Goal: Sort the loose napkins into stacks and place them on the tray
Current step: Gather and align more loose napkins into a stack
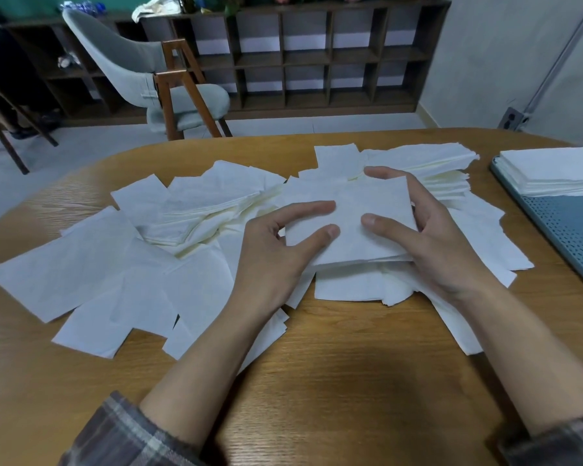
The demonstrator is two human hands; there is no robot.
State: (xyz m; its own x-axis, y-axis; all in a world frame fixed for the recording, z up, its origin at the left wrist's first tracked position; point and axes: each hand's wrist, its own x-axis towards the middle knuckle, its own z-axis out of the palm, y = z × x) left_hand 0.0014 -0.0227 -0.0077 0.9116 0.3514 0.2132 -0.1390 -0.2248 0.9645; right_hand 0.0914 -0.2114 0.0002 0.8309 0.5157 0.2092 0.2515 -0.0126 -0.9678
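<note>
The left hand [280, 253] and right hand [448, 237] each pinch one side of a small stack [360, 210] over the middle of the table [317, 381], likely to square it up. Loose napkins [115, 274] lie underneath. The tray [569, 230] sits at the right edge and holds a done stack [552, 173].

One wide head-worn view looks forward and down, close over the napkins [91, 274] on the table [317, 364]; a shelf [300, 55] crosses the frame's top.

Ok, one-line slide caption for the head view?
Left hand and right hand hold a small napkin stack over loose napkins on the table; another stack sits on the blue tray.
</note>
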